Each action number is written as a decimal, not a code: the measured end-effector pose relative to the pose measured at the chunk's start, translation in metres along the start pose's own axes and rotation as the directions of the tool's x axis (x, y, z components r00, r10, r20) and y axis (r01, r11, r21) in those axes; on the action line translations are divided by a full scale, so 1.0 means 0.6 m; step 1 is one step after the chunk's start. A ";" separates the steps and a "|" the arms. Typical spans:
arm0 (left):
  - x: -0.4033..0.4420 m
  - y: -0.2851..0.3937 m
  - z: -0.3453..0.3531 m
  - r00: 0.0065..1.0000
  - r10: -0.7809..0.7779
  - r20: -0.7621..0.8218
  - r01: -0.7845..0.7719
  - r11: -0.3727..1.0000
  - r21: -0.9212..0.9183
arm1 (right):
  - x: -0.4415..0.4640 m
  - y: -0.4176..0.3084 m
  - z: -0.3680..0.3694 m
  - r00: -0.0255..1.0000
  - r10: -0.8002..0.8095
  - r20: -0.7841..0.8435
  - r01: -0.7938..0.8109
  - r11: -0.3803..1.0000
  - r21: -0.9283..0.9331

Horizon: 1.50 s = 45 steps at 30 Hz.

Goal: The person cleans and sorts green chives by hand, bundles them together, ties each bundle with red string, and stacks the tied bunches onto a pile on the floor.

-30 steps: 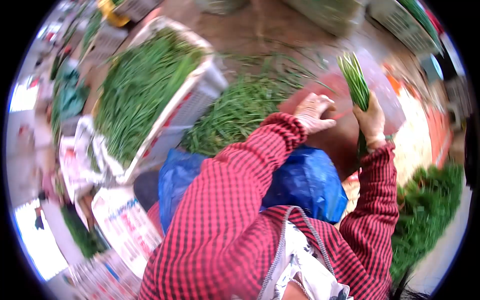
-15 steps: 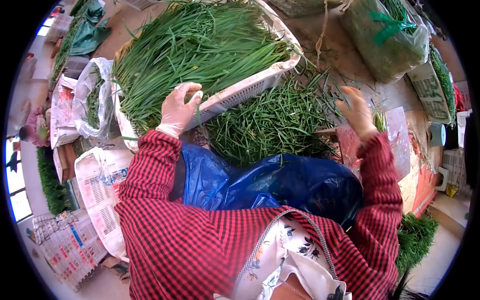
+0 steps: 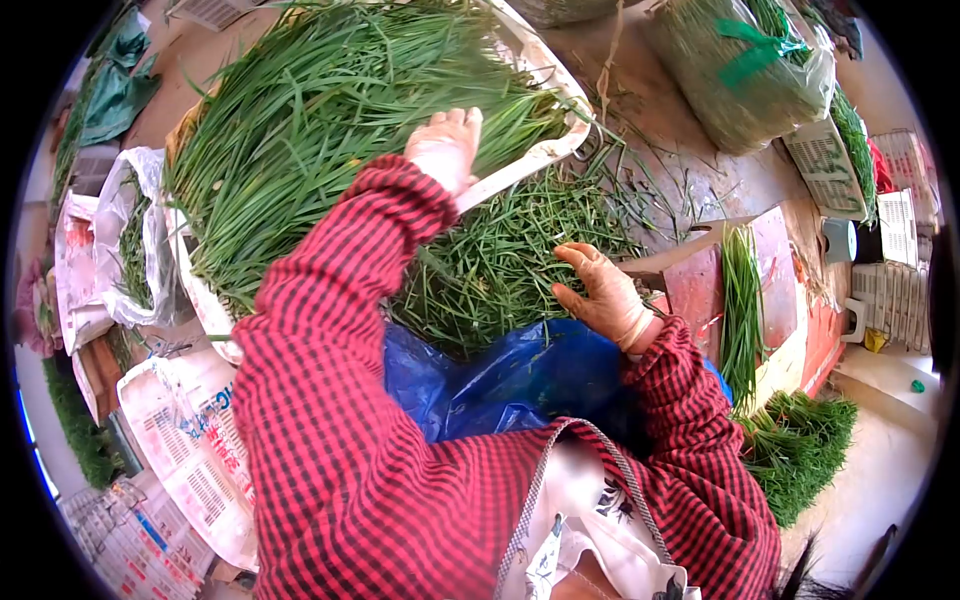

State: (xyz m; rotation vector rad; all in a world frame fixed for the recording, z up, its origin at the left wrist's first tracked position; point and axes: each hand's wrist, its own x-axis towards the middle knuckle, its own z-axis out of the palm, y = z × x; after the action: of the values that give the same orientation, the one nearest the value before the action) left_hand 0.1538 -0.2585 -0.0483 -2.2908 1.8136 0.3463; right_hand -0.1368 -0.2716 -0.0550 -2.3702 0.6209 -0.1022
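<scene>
Long green stalks (image 3: 330, 120) fill a white crate (image 3: 520, 165) at the upper left. My left hand (image 3: 445, 148) is over the crate's near side, at the stalks, its fingers spread and nothing visibly held. In the middle, my right hand (image 3: 602, 292) hovers over my blue apron (image 3: 540, 370), thumb and fingers apart and empty. Between the crate and the apron lies a heap of loose green leaves (image 3: 500, 260). To the right of my right hand, a bunch of stalks (image 3: 740, 310) rests on a reddish board (image 3: 692, 292).
A tied clear bag of greens (image 3: 740, 85) sits at the upper right, beside a crate (image 3: 828, 165). More greens (image 3: 800, 455) lie at the lower right. A white plastic bag (image 3: 130, 240) and an empty-looking white basket (image 3: 195, 440) are at the left. A blue-grey cup (image 3: 838, 240) stands at the right.
The bunch my right hand held has been let go and lies on the board. My left hand has moved to the crate's stalks; my right hand has come back toward the middle.
</scene>
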 end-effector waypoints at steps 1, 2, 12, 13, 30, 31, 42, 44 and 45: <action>-0.004 -0.009 0.015 0.998 0.041 -0.040 -0.041 0.999 0.023 | 0.006 -0.002 -0.006 1.000 -0.006 -0.019 0.007 0.999 0.041; -0.007 -0.015 0.030 0.994 0.052 -0.098 -0.046 0.997 0.065 | 0.009 -0.006 -0.011 1.000 0.001 -0.021 0.000 0.999 0.045; 0.000 -0.037 0.027 0.931 -0.329 -0.157 0.179 0.788 -0.589 | 0.021 0.033 -0.026 0.986 0.168 -0.009 -0.152 0.908 0.389; 0.001 -0.044 0.025 0.927 -0.348 -0.138 0.189 0.753 -0.630 | 0.028 0.032 -0.027 0.974 0.221 0.040 -0.194 0.739 0.645; -0.026 -0.041 0.058 0.899 -0.141 -0.414 -0.124 0.825 -0.551 | 0.371 0.039 -0.048 0.846 0.445 -0.295 0.195 0.257 0.946; -0.025 -0.043 0.064 0.913 -0.120 -0.391 -0.108 0.851 -0.514 | 0.369 0.037 -0.047 0.866 0.403 -0.296 0.239 0.186 0.953; -0.030 -0.004 -0.068 0.831 -0.156 -0.533 -0.273 0.720 -0.637 | 0.345 -0.135 -0.057 0.849 0.285 -0.446 0.336 0.362 0.870; -0.008 -0.016 -0.020 0.700 -0.277 -0.658 -0.470 0.514 -0.717 | 0.356 -0.175 -0.040 0.771 0.188 -0.609 0.361 0.659 0.660; -0.004 -0.026 -0.004 0.720 -0.340 -0.605 -0.475 0.395 -0.786 | 0.362 -0.195 -0.031 0.717 0.123 -0.686 0.380 0.756 0.534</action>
State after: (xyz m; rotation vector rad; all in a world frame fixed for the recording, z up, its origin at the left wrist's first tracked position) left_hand 0.1687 -0.2537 -0.0451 -3.5107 2.5199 0.7575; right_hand 0.0987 -0.3054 0.0140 -1.6162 0.5983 -1.1447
